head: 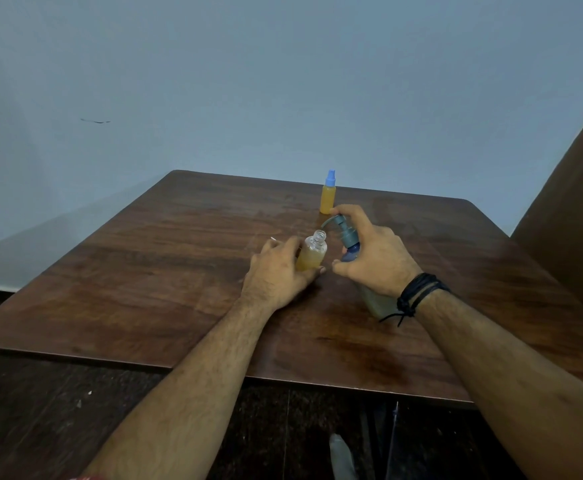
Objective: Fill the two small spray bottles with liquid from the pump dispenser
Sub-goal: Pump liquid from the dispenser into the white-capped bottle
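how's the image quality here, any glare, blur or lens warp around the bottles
Head view: dim, flat light with a bluish cast on the wall; soft sheen, no hard glare, on the table; wide-angle warp bends the table edges; the open spray bottle and pump dispenser are slightly soft; the capped spray bottle is small but legible.

pump dispenser (373, 299) body mostly hidden behind right hand (375, 258)

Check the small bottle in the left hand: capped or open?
Open. The small bottle shows a bare threaded neck with no cap, held by the left hand.
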